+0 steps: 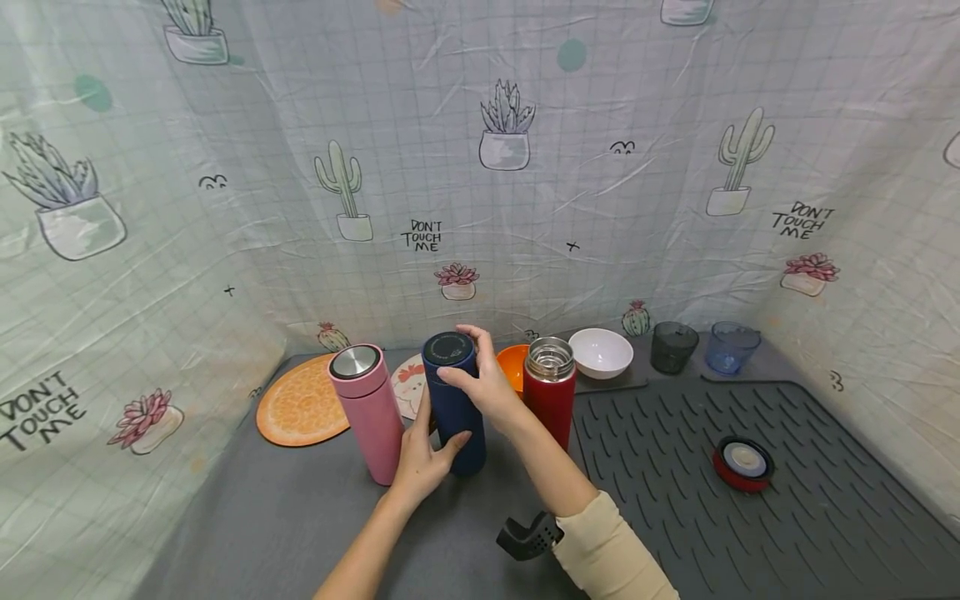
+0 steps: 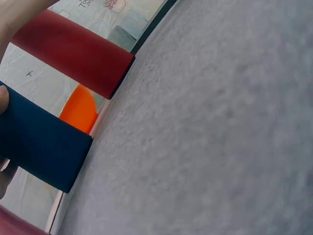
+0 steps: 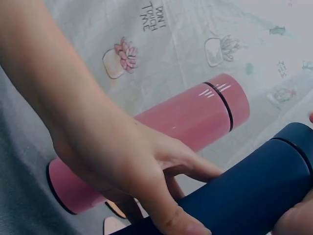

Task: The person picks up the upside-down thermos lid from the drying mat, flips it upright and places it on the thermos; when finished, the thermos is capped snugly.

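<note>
Orange comes first: a flat round mat that looks like an orange slice (image 1: 300,406) lies on the grey table (image 1: 285,517), far to the left of the blue bottle. A pink bottle (image 1: 367,410) with a shiny silver top stands up straight, just to the left of the blue bottle. Behind the two bottles a small round mat with a cartoon face (image 1: 408,385) peeks out. The blue bottle (image 1: 453,400) stands up straight on the table with its dark lid on. The left hand (image 1: 425,460) holds the blue bottle low down, with the thumb and fingers curled around its body. The right hand (image 1: 483,379) holds the top of the blue bottle, with its fingers wrapped around the lid. In the right wrist view, the left hand (image 3: 122,161) lies on the side of the blue bottle (image 3: 244,196), and the pink bottle (image 3: 166,132) is right behind it. An orange bowl (image 1: 512,364) sits behind the blue bottle, a little to the right. A red bottle (image 1: 549,396) with no lid stands just to the right of the blue bottle, and its silver rim shows. A white bowl (image 1: 601,352) sits further right and back, then a dark cup (image 1: 672,346) and a blue see-through cup (image 1: 731,346). A red lid (image 1: 742,463) lies on the ridged grey mat (image 1: 675,492), far to the right of the blue bottle.
</note>
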{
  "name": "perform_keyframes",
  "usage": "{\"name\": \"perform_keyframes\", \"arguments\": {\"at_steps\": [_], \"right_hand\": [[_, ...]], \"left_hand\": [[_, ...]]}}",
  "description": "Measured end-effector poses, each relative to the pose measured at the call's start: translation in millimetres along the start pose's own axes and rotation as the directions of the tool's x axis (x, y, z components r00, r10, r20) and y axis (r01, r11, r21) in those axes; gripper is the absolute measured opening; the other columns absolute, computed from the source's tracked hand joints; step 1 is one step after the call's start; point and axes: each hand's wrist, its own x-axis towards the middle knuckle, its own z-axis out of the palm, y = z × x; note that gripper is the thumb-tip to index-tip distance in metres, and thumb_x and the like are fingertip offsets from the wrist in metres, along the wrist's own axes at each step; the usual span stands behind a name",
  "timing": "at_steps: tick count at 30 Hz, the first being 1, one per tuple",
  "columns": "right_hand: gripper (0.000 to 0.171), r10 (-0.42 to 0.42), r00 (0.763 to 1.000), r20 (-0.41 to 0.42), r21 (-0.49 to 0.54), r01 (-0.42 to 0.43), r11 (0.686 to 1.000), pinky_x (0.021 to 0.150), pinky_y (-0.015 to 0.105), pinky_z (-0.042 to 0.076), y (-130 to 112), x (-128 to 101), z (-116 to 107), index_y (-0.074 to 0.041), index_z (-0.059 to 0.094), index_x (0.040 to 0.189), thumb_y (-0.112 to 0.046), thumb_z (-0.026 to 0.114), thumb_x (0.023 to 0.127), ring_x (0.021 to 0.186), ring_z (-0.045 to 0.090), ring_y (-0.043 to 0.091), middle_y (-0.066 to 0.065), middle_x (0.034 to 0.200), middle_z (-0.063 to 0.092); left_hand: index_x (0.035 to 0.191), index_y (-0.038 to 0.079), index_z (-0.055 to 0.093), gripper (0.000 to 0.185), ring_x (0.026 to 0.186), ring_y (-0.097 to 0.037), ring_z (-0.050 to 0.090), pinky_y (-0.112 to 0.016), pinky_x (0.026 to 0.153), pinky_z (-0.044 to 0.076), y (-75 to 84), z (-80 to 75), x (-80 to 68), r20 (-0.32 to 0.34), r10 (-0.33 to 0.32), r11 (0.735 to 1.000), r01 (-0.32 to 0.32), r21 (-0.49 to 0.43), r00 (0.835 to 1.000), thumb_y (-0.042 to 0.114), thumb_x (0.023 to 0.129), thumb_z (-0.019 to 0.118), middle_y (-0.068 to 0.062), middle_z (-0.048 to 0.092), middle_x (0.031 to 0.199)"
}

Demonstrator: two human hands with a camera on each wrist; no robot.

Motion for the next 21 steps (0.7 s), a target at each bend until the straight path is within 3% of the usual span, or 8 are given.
{"name": "perform_keyframes", "arguments": {"at_steps": [3, 8, 10, 15, 21], "right_hand": [[0.06, -0.028, 0.999, 0.043, 0.048, 0.026, 0.999, 0.1, 0.042, 0.035, 0.0, 0.2, -1.5, -0.002, 0.026, 0.139, -0.013, 0.052, 0.087, 0.113, 0.047, 0.028, 0.021, 0.13, 0.042], [0.055, -0.035, 0.997, -0.073, 0.037, 0.038, 0.999, 0.09, 0.037, 0.045, 0.5, 0.5, 1.9, -0.002, 0.035, 0.127, -0.007, 0.065, 0.082, 0.103, 0.051, 0.023, 0.017, 0.119, 0.047], [0.055, -0.017, 0.996, -0.084, 0.017, 0.019, 1.0, 0.091, 0.037, 0.044, -0.2, 0.0, 3.5, -0.004, 0.033, 0.128, -0.008, 0.063, 0.083, 0.105, 0.05, 0.024, 0.016, 0.121, 0.046], [0.053, -0.009, 1.0, -0.012, 0.019, 0.009, 1.0, 0.096, 0.041, 0.04, -0.7, 0.4, 1.2, -0.004, 0.032, 0.136, -0.01, 0.054, 0.088, 0.11, 0.05, 0.028, 0.019, 0.126, 0.047], [0.053, -0.031, 0.993, -0.118, -0.052, 0.025, 0.998, 0.087, 0.036, 0.047, 1.6, 2.6, 3.8, -0.003, 0.035, 0.124, -0.01, 0.067, 0.082, 0.098, 0.052, 0.025, 0.016, 0.115, 0.047]], "left_hand": [[0.145, 0.002, 0.013, 0.088, 0.11, -0.037, 0.053, -0.049, 0.091, 0.041, -0.9, -0.8, 0.6, 0.002, -0.016, 1.0, 0.016, -0.009, 1.0, 0.003, 0.079, 0.07, -0.025, 0.047, 0.129], [0.146, 0.003, 0.012, 0.088, 0.108, -0.036, 0.055, -0.05, 0.09, 0.042, -0.5, -1.3, 0.0, 0.01, -0.011, 1.0, 0.011, -0.024, 1.0, 0.002, 0.079, 0.07, -0.025, 0.05, 0.126], [0.146, 0.003, 0.012, 0.089, 0.107, -0.037, 0.055, -0.05, 0.09, 0.042, 0.4, -1.3, 0.1, 0.011, -0.013, 1.0, 0.014, -0.027, 1.0, 0.002, 0.079, 0.07, -0.025, 0.05, 0.126], [0.146, 0.004, 0.012, 0.088, 0.109, -0.036, 0.054, -0.049, 0.092, 0.04, 1.0, -1.1, 0.8, 0.006, -0.028, 0.999, 0.028, -0.022, 1.0, 0.002, 0.079, 0.07, -0.024, 0.048, 0.128], [0.145, 0.002, 0.012, 0.09, 0.107, -0.035, 0.056, -0.047, 0.089, 0.043, 0.7, -0.1, -0.6, -0.002, 0.0, 1.0, 0.0, -0.007, 1.0, 0.002, 0.078, 0.071, -0.025, 0.05, 0.126]]}}
